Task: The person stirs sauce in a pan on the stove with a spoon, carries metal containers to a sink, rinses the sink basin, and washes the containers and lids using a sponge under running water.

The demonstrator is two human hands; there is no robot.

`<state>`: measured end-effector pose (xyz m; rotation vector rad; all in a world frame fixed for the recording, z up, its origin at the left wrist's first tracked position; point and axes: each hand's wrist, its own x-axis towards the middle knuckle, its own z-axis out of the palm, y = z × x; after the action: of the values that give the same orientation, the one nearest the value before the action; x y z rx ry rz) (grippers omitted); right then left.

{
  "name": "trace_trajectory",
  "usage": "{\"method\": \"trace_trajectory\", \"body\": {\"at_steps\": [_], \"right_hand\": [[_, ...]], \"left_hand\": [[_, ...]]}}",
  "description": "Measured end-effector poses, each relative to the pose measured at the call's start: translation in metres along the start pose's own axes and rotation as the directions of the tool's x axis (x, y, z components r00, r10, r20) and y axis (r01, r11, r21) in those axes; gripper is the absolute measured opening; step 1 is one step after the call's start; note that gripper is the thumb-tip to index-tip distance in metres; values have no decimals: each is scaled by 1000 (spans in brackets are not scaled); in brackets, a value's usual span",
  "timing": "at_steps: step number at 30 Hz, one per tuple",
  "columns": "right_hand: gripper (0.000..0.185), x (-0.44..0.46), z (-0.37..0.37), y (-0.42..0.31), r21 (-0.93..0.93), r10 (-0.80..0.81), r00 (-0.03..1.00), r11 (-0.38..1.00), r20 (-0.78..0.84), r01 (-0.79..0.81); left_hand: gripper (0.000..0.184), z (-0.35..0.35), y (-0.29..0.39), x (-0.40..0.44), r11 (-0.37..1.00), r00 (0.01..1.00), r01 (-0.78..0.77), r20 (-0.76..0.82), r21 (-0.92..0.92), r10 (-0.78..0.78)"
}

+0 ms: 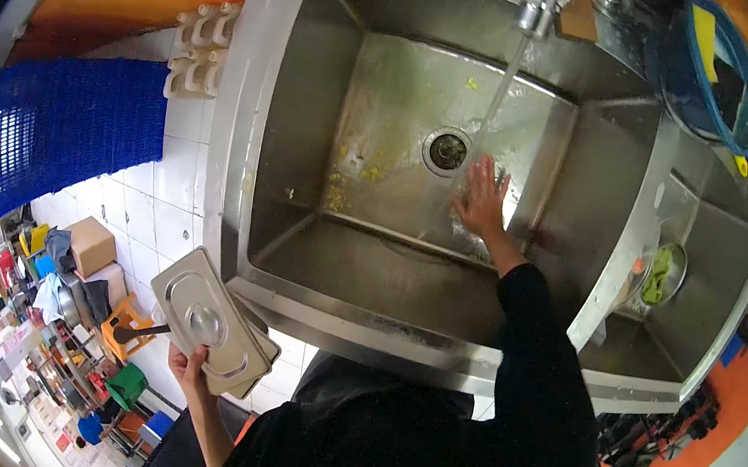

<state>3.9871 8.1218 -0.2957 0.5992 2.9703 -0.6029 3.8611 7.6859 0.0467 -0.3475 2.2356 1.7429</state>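
Observation:
My left hand grips the edge of a rectangular steel lid with a recessed round centre, held tilted beside the sink's front left corner. Another metal piece shows partly beneath the lid. My right hand is spread inside the large steel sink, just right of the drain, holding nothing. Water runs from the faucet down toward its fingers. Small yellow-green scraps lie on the sink floor at the left.
A smaller basin at the right holds a metal bowl with green pieces. A blue tub stands at the back right. White jugs and a blue mesh are at the left; an orange stool is on the floor.

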Motion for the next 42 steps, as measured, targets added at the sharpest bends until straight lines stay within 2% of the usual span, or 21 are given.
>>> {"method": "trace_trajectory", "body": {"at_steps": [3,6,8,11,14,16,17,19,21,22,23,29,32,33,36,37,38,39,40,41,42], "right_hand": [[85,-50,1,-5,4,151,970,988,190,-155],[92,12,27,-21,-133,472,879,878,70,-460],[94,65,44,-20,86,475,869,880,-137,-467],[90,100,42,-24,106,268,915,963,-302,-247],[91,50,2,-16,168,475,879,871,-42,-462],[90,-17,23,20,667,742,670,508,-17,-545],[90,-17,18,26,518,723,679,632,-126,-577],[90,-10,14,35,150,634,708,768,-310,-622],[93,42,24,53,171,578,730,812,-364,-558],[94,74,1,49,62,566,761,813,-318,-579],[92,102,7,54,42,478,781,862,-402,-506],[85,192,0,31,-9,53,974,998,-220,-56],[84,210,-4,23,-32,-146,962,989,-230,142],[82,218,2,22,66,-215,938,968,-273,241],[78,240,10,17,-72,-383,924,922,-5,381],[77,249,12,10,-119,-399,917,910,6,397],[76,261,17,1,374,-439,898,833,-4,409],[74,274,22,-9,775,-471,882,549,-23,313],[70,278,26,-14,401,-540,841,776,25,487],[66,279,6,-31,-53,-605,793,792,73,609],[61,283,5,-36,35,-658,728,746,195,665]], "left_hand": [[35,8,7,2,1000,999,25,34,-15,-24],[35,13,4,9,999,997,33,70,25,-35],[34,25,11,8,999,994,24,102,44,-28],[35,11,3,2,996,998,25,63,91,-31],[36,13,14,1,987,999,11,41,158,-18],[35,11,20,1,986,997,20,64,163,-31],[33,19,20,3,984,998,-49,43,172,43],[33,32,27,5,990,999,-23,27,139,19],[33,37,28,6,996,1000,16,15,90,-18],[33,40,28,6,995,1000,23,13,94,-24],[33,44,29,6,995,1000,27,6,100,-27],[34,44,20,-12,991,1000,12,6,133,-13],[35,44,11,-30,988,1000,20,-24,150,-17],[35,52,15,-37,991,999,32,-44,127,-27],[33,63,9,-54,996,989,58,-143,64,-48],[33,63,3,-60,997,985,55,-167,50,-46],[32,66,0,-65,998,980,53,-193,37,-45],[32,74,1,-70,996,971,57,-234,74,-38],[33,77,-3,-77,996,968,64,-246,63,-46],[33,78,-6,-82,996,965,74,-257,56,-57],[34,77,-8,-91,994,961,91,-266,52,-75]]}}
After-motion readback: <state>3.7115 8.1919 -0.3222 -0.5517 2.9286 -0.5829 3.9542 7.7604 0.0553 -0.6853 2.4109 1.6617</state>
